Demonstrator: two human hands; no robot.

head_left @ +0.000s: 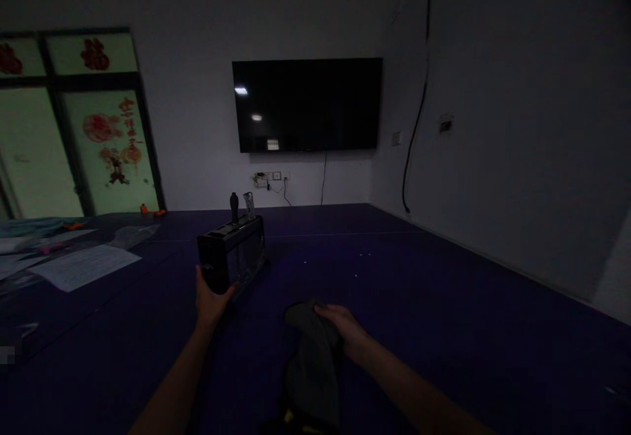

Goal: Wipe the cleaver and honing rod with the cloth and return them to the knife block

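My left hand (211, 300) grips the near end of a black, shiny-sided box shaped like a toaster (245, 251), with thumb and fingers on either side. Out of its top stand a dark rounded handle (234, 208) and a clear object (249, 205) whose kind I cannot make out. To the right, my right hand (345, 326) pinches the upper edge of a dark grey cloth item (315, 363). The cloth hangs down toward the bottom edge of the view, where some yellow shows on or beneath it. Dim light hides its exact kind.
Both hands are over a dark purple-blue tabletop (394, 330). Sheets of paper (89, 266) and clear plastic (134, 236) lie at the left, with small orange things (158, 213) farther back. A television (308, 105) and a hanging black cable (419, 116) are on the walls.
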